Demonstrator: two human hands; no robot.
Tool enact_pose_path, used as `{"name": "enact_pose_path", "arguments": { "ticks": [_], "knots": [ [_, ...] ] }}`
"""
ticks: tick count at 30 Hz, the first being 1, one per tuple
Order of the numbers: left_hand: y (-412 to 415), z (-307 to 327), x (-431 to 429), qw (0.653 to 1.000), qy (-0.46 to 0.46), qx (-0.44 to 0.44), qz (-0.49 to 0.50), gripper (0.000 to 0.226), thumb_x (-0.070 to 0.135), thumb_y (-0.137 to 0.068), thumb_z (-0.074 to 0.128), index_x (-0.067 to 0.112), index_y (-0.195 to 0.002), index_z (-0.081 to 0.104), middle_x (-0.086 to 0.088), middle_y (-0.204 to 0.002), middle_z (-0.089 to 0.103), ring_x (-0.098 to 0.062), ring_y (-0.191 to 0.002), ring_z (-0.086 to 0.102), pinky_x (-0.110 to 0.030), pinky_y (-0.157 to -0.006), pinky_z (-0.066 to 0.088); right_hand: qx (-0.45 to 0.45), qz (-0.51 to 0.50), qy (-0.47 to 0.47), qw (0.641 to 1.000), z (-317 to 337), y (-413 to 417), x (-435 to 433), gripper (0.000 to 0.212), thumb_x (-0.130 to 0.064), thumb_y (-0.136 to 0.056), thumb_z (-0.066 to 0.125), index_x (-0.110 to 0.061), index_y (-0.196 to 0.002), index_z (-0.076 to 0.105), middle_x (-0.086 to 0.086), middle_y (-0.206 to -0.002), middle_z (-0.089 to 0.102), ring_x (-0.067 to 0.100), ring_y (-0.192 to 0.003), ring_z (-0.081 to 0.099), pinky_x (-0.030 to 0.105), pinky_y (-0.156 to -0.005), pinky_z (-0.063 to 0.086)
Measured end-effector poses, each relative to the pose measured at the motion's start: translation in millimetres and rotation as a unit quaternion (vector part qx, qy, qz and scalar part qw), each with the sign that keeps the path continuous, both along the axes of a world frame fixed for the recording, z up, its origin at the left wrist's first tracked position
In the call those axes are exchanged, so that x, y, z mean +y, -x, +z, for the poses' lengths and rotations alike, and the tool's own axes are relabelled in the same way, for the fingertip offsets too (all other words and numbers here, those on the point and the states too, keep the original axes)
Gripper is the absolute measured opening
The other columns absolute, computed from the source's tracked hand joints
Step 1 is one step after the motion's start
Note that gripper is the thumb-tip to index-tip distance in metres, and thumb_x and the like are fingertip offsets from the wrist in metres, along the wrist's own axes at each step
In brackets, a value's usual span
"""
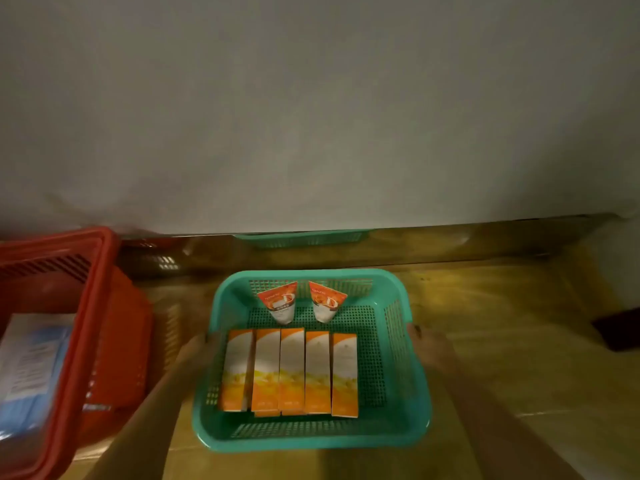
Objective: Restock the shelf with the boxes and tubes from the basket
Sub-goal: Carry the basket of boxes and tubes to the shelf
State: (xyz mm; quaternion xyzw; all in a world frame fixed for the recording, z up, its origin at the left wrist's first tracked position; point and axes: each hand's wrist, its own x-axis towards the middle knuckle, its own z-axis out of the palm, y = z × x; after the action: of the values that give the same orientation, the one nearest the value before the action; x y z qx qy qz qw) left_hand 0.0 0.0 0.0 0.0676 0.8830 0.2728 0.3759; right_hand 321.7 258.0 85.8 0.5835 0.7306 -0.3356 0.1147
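A green plastic basket (408, 420) sits on a wooden surface in the lower middle of the head view. Inside it, several orange-and-white boxes (292, 370) lie side by side in a row. Two orange-and-white tubes (281, 301) (325, 301) stand against its far wall, caps down. My left hand (199, 353) grips the basket's left rim. On the right rim my right hand (427, 344) holds the basket as well.
A red basket (93, 306) with blue-and-white packs stands at the left, close to my left arm. A grey wall rises behind, with a glossy ledge (450, 244) at its foot. A dark object (620, 329) lies at the right edge.
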Motion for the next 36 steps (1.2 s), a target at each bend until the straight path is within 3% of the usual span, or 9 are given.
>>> {"name": "enact_pose_path", "arguments": {
  "ticks": [2,5,11,15,18,20,25,31,36],
  "knots": [
    [-6.3,21.9,7.3,0.999,0.023,0.017,-0.018,0.049,0.04,-0.088,0.049,0.002,-0.116,0.059,-0.029,-0.117,0.062,-0.043,-0.107,0.06,-0.047,-0.094,0.05,0.012,-0.02,-0.023,0.999,-8.5,-0.6,1.1,0.042,-0.034,-0.099,0.032,-0.005,-0.109,0.06,0.015,-0.091,0.063,0.018,-0.073,0.051,0.029,-0.069,0.041],
    [-9.4,35.4,11.7,0.999,0.04,0.019,-0.023,0.036,0.021,-0.094,0.046,-0.006,-0.109,0.062,-0.03,-0.112,0.064,-0.04,-0.104,0.062,-0.044,-0.09,0.05,0.004,-0.033,-0.035,0.999,-19.1,-1.2,-0.7,0.038,-0.03,-0.098,0.035,-0.002,-0.107,0.059,0.02,-0.1,0.065,0.026,-0.079,0.057,0.027,-0.07,0.038],
    [-13.2,64.2,11.2,0.999,0.036,0.026,-0.009,0.022,0.02,-0.092,0.047,0.004,-0.1,0.062,-0.023,-0.098,0.067,-0.038,-0.09,0.066,-0.05,-0.081,0.056,-0.022,-0.026,-0.029,0.999,4.2,1.5,-2.8,0.034,-0.02,-0.1,0.032,0.002,-0.113,0.054,0.025,-0.112,0.061,0.035,-0.106,0.057,0.032,-0.082,0.039],
    [-16.7,122.4,20.5,0.995,0.08,0.042,-0.029,0.026,0.016,-0.096,0.043,0.001,-0.113,0.054,-0.02,-0.104,0.062,-0.027,-0.082,0.061,-0.037,-0.067,0.052,0.017,-0.058,-0.003,0.998,51.7,1.9,-3.5,0.035,-0.021,-0.1,0.032,0.001,-0.108,0.057,0.024,-0.106,0.063,0.033,-0.092,0.06,0.036,-0.081,0.044],
    [-19.6,187.2,22.4,0.993,0.078,0.071,-0.046,0.031,0.014,-0.096,0.041,0.0,-0.122,0.052,-0.024,-0.117,0.061,-0.032,-0.09,0.059,-0.038,-0.074,0.047,0.032,-0.078,-0.001,0.996,111.4,-2.4,-4.9,0.031,-0.024,-0.099,0.035,-0.004,-0.091,0.057,0.012,-0.081,0.063,0.018,-0.066,0.056,0.035,-0.072,0.05],
    [-23.5,238.0,20.9,0.993,0.072,0.079,-0.044,0.032,0.013,-0.095,0.042,0.001,-0.123,0.053,-0.025,-0.121,0.06,-0.039,-0.103,0.06,-0.041,-0.086,0.047,0.031,-0.075,-0.017,0.997,161.0,-8.1,-5.7,0.031,-0.025,-0.098,0.037,-0.004,-0.091,0.059,0.002,-0.07,0.057,0.013,-0.062,0.054,0.031,-0.068,0.05],
    [-34.2,391.3,21.5,0.993,0.06,0.087,-0.05,0.029,0.012,-0.093,0.044,-0.006,-0.111,0.059,-0.028,-0.114,0.062,-0.039,-0.103,0.059,-0.037,-0.08,0.045,0.066,-0.067,-0.014,0.995,314.4,-19.8,-10.5,0.02,-0.022,-0.098,0.038,-0.011,-0.091,0.053,0.008,-0.083,0.058,0.018,-0.071,0.053,0.027,-0.059,0.039],
    [-49.3,563.9,16.2,0.992,0.053,0.092,-0.073,0.027,0.018,-0.09,0.047,0.002,-0.105,0.063,-0.024,-0.109,0.067,-0.038,-0.098,0.064,-0.039,-0.084,0.052,0.067,-0.076,-0.038,0.994,486.3,-51.0,-19.6,0.021,-0.023,-0.099,0.036,-0.009,-0.091,0.05,0.015,-0.095,0.063,0.023,-0.077,0.054,0.029,-0.065,0.041],
    [-72.6,690.1,19.3,0.987,0.044,0.1,-0.116,0.024,0.015,-0.092,0.045,0.001,-0.098,0.063,-0.018,-0.097,0.068,-0.03,-0.086,0.063,-0.034,-0.076,0.048,0.105,-0.111,-0.045,0.987,613.5,-86.9,-46.7,0.028,-0.022,-0.099,0.037,-0.004,-0.106,0.057,0.02,-0.104,0.064,0.021,-0.079,0.05,0.026,-0.062,0.039]
  ]
}}
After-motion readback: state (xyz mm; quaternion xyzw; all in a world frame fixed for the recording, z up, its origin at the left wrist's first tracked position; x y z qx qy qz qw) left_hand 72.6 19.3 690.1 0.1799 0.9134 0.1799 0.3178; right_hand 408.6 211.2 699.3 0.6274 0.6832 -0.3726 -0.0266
